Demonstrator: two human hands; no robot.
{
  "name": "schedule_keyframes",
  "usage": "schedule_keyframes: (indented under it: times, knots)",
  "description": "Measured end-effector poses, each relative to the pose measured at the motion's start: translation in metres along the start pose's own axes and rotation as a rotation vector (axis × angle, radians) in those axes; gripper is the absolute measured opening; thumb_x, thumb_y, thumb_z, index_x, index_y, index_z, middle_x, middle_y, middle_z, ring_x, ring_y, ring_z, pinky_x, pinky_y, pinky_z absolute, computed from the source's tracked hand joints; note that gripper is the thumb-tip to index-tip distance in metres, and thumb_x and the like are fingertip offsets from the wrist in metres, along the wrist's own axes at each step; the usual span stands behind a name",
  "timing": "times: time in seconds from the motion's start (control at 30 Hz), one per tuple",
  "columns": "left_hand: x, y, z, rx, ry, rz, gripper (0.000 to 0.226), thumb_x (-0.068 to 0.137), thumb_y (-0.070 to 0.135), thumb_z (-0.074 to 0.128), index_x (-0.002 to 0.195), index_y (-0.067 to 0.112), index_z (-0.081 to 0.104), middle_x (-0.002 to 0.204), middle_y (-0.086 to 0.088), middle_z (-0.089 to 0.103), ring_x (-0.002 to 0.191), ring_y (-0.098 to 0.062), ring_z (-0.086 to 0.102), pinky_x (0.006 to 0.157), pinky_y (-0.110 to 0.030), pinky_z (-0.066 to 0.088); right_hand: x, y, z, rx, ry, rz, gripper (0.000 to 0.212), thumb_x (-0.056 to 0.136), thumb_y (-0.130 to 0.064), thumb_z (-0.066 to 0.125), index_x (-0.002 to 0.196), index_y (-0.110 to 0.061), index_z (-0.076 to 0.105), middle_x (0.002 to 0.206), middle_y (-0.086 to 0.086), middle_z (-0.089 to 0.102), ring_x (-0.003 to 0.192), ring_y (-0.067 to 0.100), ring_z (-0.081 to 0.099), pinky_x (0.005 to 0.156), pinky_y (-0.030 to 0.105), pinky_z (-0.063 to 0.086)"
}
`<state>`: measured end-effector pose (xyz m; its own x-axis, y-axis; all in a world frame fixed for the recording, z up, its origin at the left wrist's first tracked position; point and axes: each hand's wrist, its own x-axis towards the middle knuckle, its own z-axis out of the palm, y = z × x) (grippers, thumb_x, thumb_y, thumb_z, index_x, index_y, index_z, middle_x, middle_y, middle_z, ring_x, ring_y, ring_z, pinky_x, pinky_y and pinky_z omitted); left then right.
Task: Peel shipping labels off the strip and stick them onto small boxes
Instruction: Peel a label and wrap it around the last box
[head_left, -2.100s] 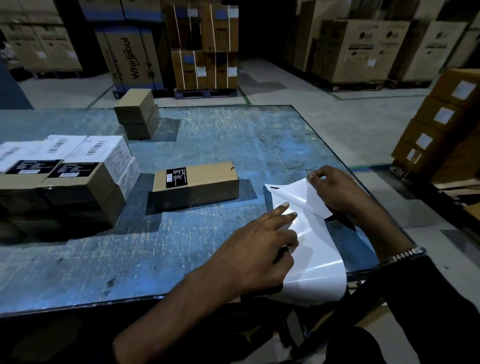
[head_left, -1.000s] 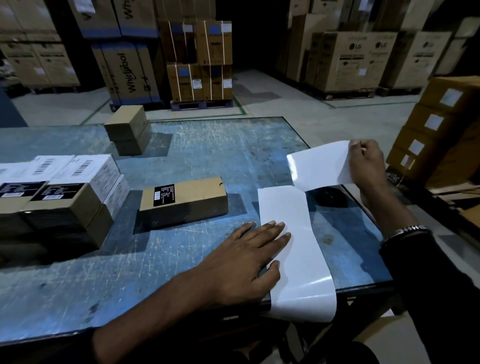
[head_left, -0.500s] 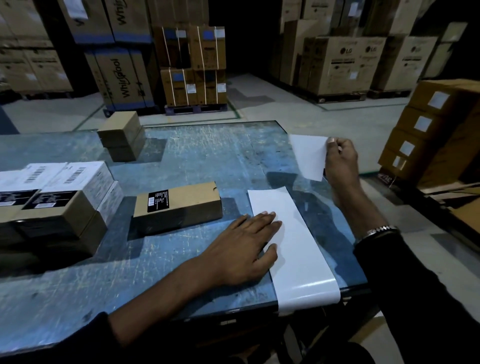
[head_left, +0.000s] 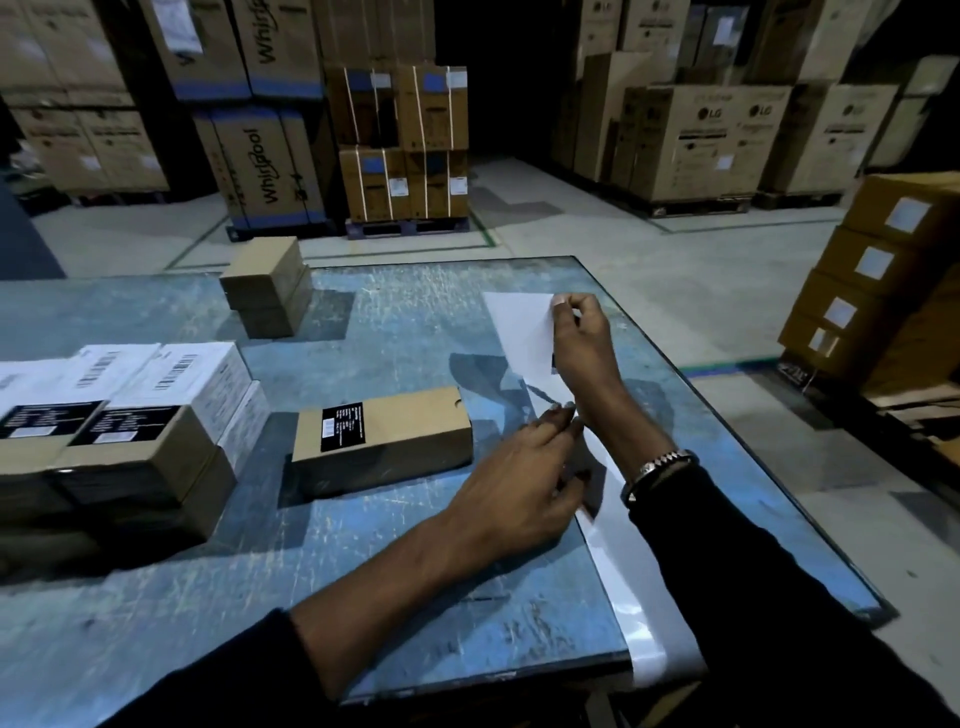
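Note:
A white label strip (head_left: 631, 577) lies on the blue table (head_left: 395, 332) and hangs over the near edge. My left hand (head_left: 524, 483) lies flat on the strip with fingers straight. My right hand (head_left: 584, 338) pinches the top corner of a peeled white label (head_left: 522, 330) and holds it above the table. To the left of my hands sits a small brown box (head_left: 384, 447) with a black sticker on its top.
Stacked small boxes (head_left: 130, 415) with white barcode labels stand at the table's left. Two brown boxes (head_left: 267, 286) are stacked at the far side. Labelled cartons (head_left: 883, 280) sit on the floor at right. Large appliance cartons line the back.
My right hand peeled a label free of the strip, lifted it and carried it leftward over the table. My left hand slid forward along the strip.

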<state>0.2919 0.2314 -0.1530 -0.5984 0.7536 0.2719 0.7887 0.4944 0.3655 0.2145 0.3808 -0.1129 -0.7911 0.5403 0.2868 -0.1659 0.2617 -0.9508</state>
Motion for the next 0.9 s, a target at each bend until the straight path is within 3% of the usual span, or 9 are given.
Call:
schedule_keyframes:
  times: [0.1, 0.2, 0.3, 0.37, 0.47, 0.6, 0.73, 0.8, 0.9]
  knots:
    - [-0.019, 0.005, -0.014, -0.071, 0.143, 0.016, 0.042, 0.106, 0.029, 0.054, 0.143, 0.01, 0.065, 0.154, -0.005, 0.059, 0.139, -0.019, 0.057, 0.11, -0.039, 0.053, 0.002, 0.006, 0.004, 0.043, -0.038, 0.024, 0.021, 0.114, -0.04, 0.048, 0.111, -0.021, 0.057, 0.091, 0.0, 0.06, 0.086, 0.021, 0.057, 0.071, 0.036, 0.048]
    - [-0.034, 0.003, -0.043, -0.113, 0.324, 0.089, 0.029, 0.101, 0.027, 0.063, 0.122, 0.015, 0.079, 0.127, 0.003, 0.077, 0.112, -0.01, 0.073, 0.096, -0.031, 0.06, 0.002, 0.0, 0.001, 0.077, -0.073, 0.013, 0.019, 0.114, -0.038, 0.048, 0.109, -0.023, 0.056, 0.094, 0.005, 0.059, 0.083, 0.019, 0.055, 0.067, 0.036, 0.047]
    - [-0.034, -0.013, -0.087, -0.117, 0.47, 0.09, 0.023, 0.099, 0.03, 0.065, 0.11, 0.019, 0.082, 0.108, 0.008, 0.081, 0.093, -0.003, 0.073, 0.083, -0.028, 0.061, -0.003, -0.014, -0.002, 0.059, -0.081, -0.038, 0.018, 0.114, -0.037, 0.049, 0.109, -0.022, 0.057, 0.09, -0.002, 0.057, 0.077, 0.011, 0.051, 0.071, 0.035, 0.045]
    - [-0.024, -0.037, -0.11, -0.199, 0.549, -0.042, 0.021, 0.099, 0.035, 0.066, 0.101, 0.021, 0.082, 0.099, 0.01, 0.08, 0.091, -0.005, 0.074, 0.078, -0.034, 0.063, -0.01, -0.023, -0.003, 0.021, -0.091, -0.09, 0.018, 0.114, -0.037, 0.048, 0.109, -0.022, 0.057, 0.09, -0.005, 0.057, 0.074, 0.006, 0.05, 0.071, 0.032, 0.045]
    - [-0.013, -0.078, -0.121, -0.335, 0.48, -0.317, 0.034, 0.105, 0.05, 0.061, 0.097, 0.023, 0.081, 0.092, 0.007, 0.08, 0.086, -0.008, 0.075, 0.074, -0.047, 0.064, -0.02, -0.029, -0.002, -0.026, -0.111, -0.176, 0.017, 0.114, -0.034, 0.048, 0.108, -0.021, 0.058, 0.088, -0.006, 0.055, 0.072, 0.004, 0.048, 0.067, 0.025, 0.042]
    - [-0.02, -0.099, -0.122, -0.347, 0.435, -0.494, 0.057, 0.105, 0.063, 0.045, 0.093, 0.026, 0.086, 0.089, 0.017, 0.08, 0.079, 0.01, 0.07, 0.073, -0.027, 0.055, -0.039, -0.036, 0.004, -0.131, -0.162, -0.36, 0.015, 0.115, -0.031, 0.049, 0.108, -0.02, 0.057, 0.09, -0.012, 0.058, 0.08, 0.003, 0.055, 0.068, 0.018, 0.044]
    - [-0.019, -0.099, -0.13, -0.541, 0.289, -0.617, 0.076, 0.108, 0.067, 0.028, 0.087, 0.022, 0.086, 0.083, 0.009, 0.082, 0.08, 0.0, 0.074, 0.078, -0.028, 0.052, -0.067, -0.04, 0.009, -0.269, -0.208, -0.616, 0.013, 0.114, -0.03, 0.046, 0.113, -0.02, 0.053, 0.095, -0.013, 0.058, 0.093, 0.005, 0.063, 0.066, 0.027, 0.054]
    - [-0.02, -0.099, -0.132, -0.581, 0.306, -0.633, 0.073, 0.108, 0.065, 0.032, 0.086, 0.02, 0.085, 0.082, 0.007, 0.082, 0.078, -0.005, 0.075, 0.077, -0.029, 0.048, -0.075, -0.039, 0.011, -0.289, -0.219, -0.722, 0.019, 0.113, -0.029, 0.047, 0.114, -0.013, 0.057, 0.102, -0.012, 0.064, 0.09, 0.009, 0.066, 0.068, 0.026, 0.056]
    - [-0.021, -0.101, -0.137, -0.696, 0.403, -0.636, 0.054, 0.108, 0.052, 0.05, 0.085, 0.017, 0.084, 0.08, 0.001, 0.082, 0.075, -0.009, 0.075, 0.081, -0.032, 0.047, -0.08, -0.04, 0.013, -0.357, -0.214, -0.895, 0.023, 0.109, -0.024, 0.056, 0.112, -0.005, 0.068, 0.108, 0.006, 0.076, 0.091, 0.02, 0.072, 0.07, 0.029, 0.058]
